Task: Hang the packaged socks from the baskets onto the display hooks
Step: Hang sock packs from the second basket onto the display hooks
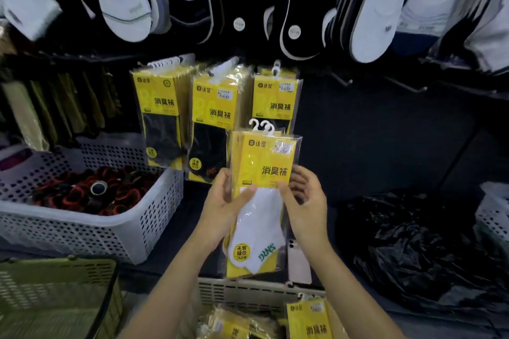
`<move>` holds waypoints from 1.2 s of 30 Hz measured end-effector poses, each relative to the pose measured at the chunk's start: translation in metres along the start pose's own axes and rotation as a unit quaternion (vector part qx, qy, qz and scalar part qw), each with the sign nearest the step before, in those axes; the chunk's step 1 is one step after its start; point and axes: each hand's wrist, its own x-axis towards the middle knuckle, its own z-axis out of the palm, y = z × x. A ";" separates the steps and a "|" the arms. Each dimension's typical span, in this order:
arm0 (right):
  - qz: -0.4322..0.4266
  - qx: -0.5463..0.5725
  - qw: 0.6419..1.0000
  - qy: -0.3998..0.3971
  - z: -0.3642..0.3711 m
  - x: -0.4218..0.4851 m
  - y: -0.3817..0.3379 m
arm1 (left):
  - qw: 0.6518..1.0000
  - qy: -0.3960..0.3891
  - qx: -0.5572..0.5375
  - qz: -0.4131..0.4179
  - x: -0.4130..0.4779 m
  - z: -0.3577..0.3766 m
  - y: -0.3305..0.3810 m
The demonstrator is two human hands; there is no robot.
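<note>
A stack of yellow sock packs [261,173] with white socks and white plastic hangers on top stands upright between both hands. My left hand [223,206] grips its left edge, thumb across the front. My right hand [305,201] grips its right edge, thumb on the front. Behind it, three groups of yellow packs with black socks [214,107] hang on display hooks. Two bare hooks [344,81] stick out to their right. A beige basket [248,294] below holds more yellow packs [308,319].
A white perforated basket [137,228] of red and black items stands at left, an olive basket [55,297] at lower left. Black plastic bags [413,242] lie at right beside another white basket [493,215]. White and dark socks [369,16] hang above.
</note>
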 end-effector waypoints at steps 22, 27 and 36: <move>0.050 0.103 0.993 0.040 0.010 0.118 -0.047 | 0.973 0.117 0.147 0.133 0.066 -0.056 0.074; 0.033 0.069 0.997 0.030 0.027 0.144 -0.035 | 0.967 0.136 0.159 0.146 0.082 -0.065 0.080; 0.051 -0.036 0.990 0.125 0.046 0.191 0.007 | 0.971 0.128 0.134 0.154 0.093 -0.063 0.078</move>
